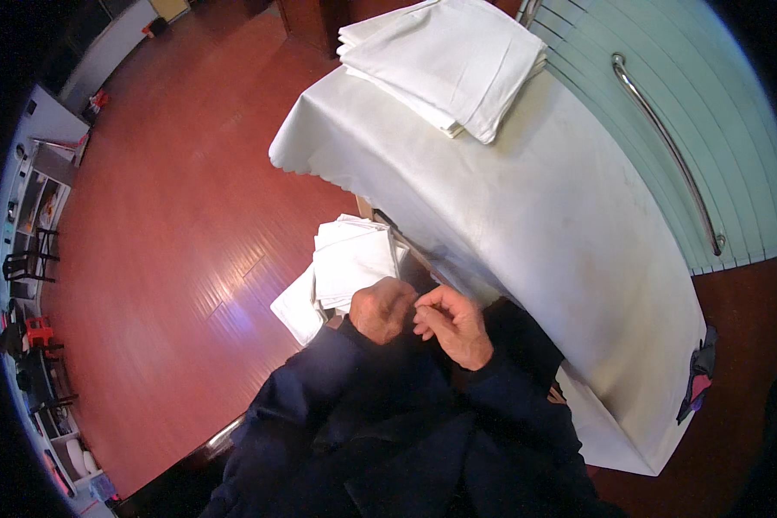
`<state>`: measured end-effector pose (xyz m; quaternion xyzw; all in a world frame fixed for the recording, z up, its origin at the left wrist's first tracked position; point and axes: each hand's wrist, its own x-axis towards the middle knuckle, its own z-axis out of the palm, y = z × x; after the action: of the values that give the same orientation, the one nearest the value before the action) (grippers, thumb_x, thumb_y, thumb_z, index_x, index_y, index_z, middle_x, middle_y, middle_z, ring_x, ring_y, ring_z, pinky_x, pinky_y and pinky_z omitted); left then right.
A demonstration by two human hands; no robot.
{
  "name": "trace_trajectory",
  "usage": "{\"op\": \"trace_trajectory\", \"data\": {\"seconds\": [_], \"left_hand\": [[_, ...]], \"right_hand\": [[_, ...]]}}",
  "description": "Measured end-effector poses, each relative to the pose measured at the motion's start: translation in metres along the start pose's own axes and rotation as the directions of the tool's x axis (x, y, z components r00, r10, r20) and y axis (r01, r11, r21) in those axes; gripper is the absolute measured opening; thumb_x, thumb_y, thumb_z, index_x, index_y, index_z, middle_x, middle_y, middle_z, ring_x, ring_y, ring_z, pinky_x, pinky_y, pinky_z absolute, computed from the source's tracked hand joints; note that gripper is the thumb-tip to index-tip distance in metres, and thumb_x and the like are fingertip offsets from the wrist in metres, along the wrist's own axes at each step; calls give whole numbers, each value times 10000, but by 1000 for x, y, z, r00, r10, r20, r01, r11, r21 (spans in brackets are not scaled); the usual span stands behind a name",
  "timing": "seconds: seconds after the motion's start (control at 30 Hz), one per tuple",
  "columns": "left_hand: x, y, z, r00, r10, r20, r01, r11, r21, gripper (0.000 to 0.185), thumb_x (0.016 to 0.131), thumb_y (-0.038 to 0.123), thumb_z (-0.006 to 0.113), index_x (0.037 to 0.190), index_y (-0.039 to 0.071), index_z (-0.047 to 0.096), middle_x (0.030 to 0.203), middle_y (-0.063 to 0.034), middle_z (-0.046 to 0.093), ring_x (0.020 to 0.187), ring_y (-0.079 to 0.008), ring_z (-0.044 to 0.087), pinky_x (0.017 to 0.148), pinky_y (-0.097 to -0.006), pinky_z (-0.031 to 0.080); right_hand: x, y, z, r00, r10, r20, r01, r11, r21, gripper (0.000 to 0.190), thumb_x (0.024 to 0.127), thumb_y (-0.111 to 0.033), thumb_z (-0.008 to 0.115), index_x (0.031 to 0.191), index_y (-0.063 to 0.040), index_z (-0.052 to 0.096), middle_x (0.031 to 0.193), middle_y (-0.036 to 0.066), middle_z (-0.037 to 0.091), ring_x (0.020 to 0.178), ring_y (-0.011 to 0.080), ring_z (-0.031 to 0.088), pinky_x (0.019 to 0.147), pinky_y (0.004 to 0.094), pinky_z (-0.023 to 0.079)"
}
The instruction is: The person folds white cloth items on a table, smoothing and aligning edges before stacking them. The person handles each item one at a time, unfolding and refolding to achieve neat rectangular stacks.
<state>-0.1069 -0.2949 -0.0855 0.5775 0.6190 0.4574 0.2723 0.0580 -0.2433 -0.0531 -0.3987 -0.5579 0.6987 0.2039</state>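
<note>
My left hand is curled in front of my dark jacket, overlapping the near edge of a stack of white folded cloths. Just right of it is my right hand, its thumb and fingers bent towards the left hand, the fingertips of both nearly meeting. Whether something small lies between the fingers cannot be seen. Beside my hands stands a table under a white cloth cover. On its far end lies another stack of folded white cloths.
A dark and pink fabric item hangs at the table's right edge. A metal handle is fixed on a pale green panel beyond. Reddish flooring spreads left, with shelves, a dark chair and a red stool along the far side.
</note>
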Motion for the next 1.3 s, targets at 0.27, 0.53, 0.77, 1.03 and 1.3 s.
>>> {"op": "trace_trajectory", "data": {"seconds": [0.27,0.53,0.77,1.03,1.3], "left_hand": [[14,34,5,992,128,-15,-128,991,-30,33,856,9,685,861,-6,655,758,-136,678,664,-226,674,606,-316,520],[17,34,-2,993,122,-8,-122,990,-73,27,859,5,681,861,-9,658,765,-130,685,672,-224,674,622,-313,527],[19,29,-7,990,138,-38,-141,986,-88,28,864,6,672,874,-10,651,801,-150,688,699,-255,687,633,-327,538],[21,27,-12,987,163,15,-161,983,-86,37,869,15,670,895,-6,654,809,-160,681,705,-274,688,634,-332,540],[21,35,-16,985,172,8,-170,982,-83,37,866,18,680,876,-14,666,794,-153,668,692,-255,679,624,-329,528]], "right_hand": [[4,-109,-50,954,-259,-151,257,966,-35,135,957,-103,568,996,22,603,828,80,636,689,129,613,641,269,508],[83,-142,-73,890,-253,-379,303,950,80,268,930,-191,625,1065,40,603,870,95,620,664,157,626,561,267,513],[112,-140,-75,866,-262,-426,291,957,2,230,873,-199,703,960,-6,612,808,52,608,560,109,588,449,230,431],[116,-148,-71,880,-226,-418,259,966,23,176,863,-164,719,837,-49,588,670,0,529,485,85,498,431,239,373],[82,-176,-66,849,-475,-231,411,869,-276,157,837,-77,691,766,-66,552,603,-41,490,477,39,392,442,216,286]]}}
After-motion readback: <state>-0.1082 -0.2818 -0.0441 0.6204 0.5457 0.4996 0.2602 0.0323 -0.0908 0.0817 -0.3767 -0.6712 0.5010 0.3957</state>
